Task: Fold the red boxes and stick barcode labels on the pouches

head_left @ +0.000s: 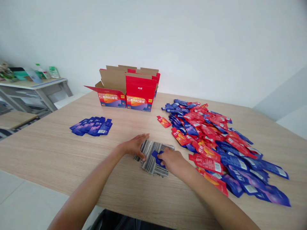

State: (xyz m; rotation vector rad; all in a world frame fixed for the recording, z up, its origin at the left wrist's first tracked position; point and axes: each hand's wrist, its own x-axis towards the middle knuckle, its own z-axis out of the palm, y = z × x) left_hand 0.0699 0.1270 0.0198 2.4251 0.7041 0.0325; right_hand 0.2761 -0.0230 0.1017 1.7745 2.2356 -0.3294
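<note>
In front of me on the table lies a grey, black and white striped cloth (150,164). My left hand (135,147) rests at its left edge, thumb on the cloth and fingers stretched out away from it. The fingers of my right hand (171,158) are closed on a blue piece (157,156) on top of the cloth, which looks like a blue sachet. My hand covers part of it. To the right spreads a big heap of red sachets (207,163) and blue sachets (244,179). A single red sachet (164,121) lies at the heap's left side.
An overlapping row of blue sachets (92,126) lies at the left. Behind stand open printed cartons, among them a left carton (111,99) and a right carton (140,92) with raised flaps. A side table (35,83) with bottles is at the far left.
</note>
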